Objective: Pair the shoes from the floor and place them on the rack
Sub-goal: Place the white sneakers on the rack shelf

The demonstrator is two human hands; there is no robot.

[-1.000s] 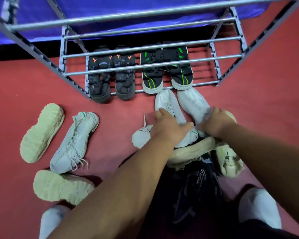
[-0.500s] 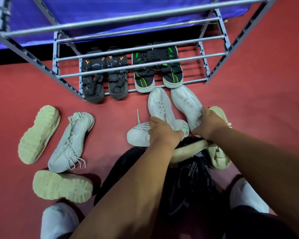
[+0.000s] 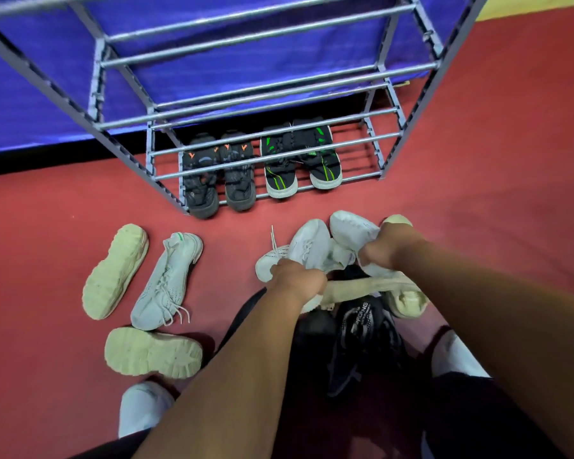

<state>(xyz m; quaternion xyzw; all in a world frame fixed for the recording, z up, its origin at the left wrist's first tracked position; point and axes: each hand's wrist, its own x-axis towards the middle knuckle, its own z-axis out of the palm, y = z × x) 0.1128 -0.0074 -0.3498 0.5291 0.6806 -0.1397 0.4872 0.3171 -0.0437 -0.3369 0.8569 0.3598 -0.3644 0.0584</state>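
A pair of white sneakers (image 3: 315, 241) is being gathered side by side just in front of the shoe rack (image 3: 421, 104), toes pointing toward it. The left hand (image 3: 295, 279) is curling its fingers around the heel end of the left sneaker, and the right hand (image 3: 390, 246) is gripping the right sneaker in the same way. Whether the pair is resting on the pile beneath or lifting clear is hard to tell. Under the hands, a black shoe (image 3: 362, 329) and a cream-soled shoe (image 3: 408, 298) are lying in a heap. The rack's bottom tier is already holding black sandals with orange marks (image 3: 217, 173) and black shoes with green stripes (image 3: 300, 160). To the left, on the red floor (image 3: 478, 200), a white knit sneaker (image 3: 166, 279) is lying between two overturned cream soles. The step in hand seems to be pairing; next, the pair probably needs carrying forward onto a free tier, kept together.
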